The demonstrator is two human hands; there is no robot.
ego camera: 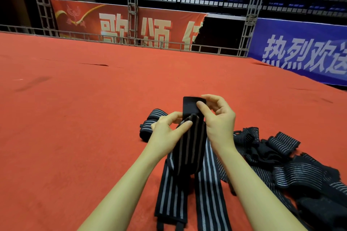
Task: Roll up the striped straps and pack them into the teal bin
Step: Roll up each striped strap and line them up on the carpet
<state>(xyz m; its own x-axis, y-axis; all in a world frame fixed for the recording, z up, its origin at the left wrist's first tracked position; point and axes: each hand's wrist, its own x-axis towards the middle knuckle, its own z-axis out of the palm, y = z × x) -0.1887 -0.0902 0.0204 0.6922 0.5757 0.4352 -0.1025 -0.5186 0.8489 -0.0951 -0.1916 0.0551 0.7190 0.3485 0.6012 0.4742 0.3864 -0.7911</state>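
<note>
Red banner (120, 22) reads "歌颂" (a third character is cut off); blue banner (300, 50) reads "热烈欢送".

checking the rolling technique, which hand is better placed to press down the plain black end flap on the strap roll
Probably the right hand: its thumb and fingers already pinch the black flap above the roll. The left hand grips the striped roll itself, steadying it.
</note>
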